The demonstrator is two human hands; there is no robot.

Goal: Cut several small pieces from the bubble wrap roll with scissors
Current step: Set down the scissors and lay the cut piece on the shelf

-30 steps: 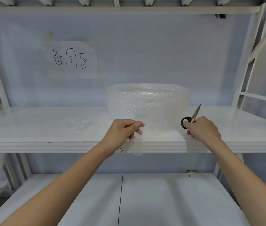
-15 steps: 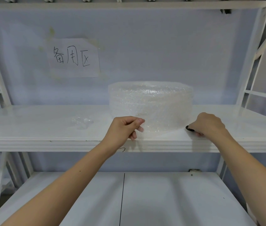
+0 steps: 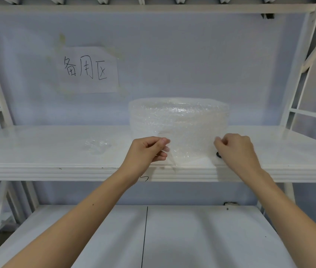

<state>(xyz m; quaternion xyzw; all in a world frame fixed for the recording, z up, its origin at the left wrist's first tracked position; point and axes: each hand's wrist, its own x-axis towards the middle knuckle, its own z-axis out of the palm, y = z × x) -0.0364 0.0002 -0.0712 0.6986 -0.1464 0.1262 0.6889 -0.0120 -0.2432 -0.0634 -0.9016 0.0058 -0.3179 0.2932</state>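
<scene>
A clear bubble wrap roll [image 3: 178, 117] stands on the white middle shelf [image 3: 37, 151]. A loose sheet of its wrap [image 3: 190, 151] hangs in front of the roll, down to the shelf's front edge. My left hand [image 3: 147, 151] pinches the sheet's left edge between thumb and fingers. My right hand [image 3: 234, 149] has its fingers curled at the sheet's right edge and seems to pinch it. The scissors [image 3: 218, 154] lie on the shelf under my right hand; only a black handle loop shows.
A small cut piece of bubble wrap [image 3: 97, 146] lies on the shelf left of the roll. A paper sign [image 3: 89, 69] is taped to the back wall. White rack posts stand at both sides, and a lower shelf [image 3: 192, 238] lies below.
My right hand lowered the scissors onto the shelf, let them go and moved to the sheet's right edge. My left hand kept its pinch on the left edge.
</scene>
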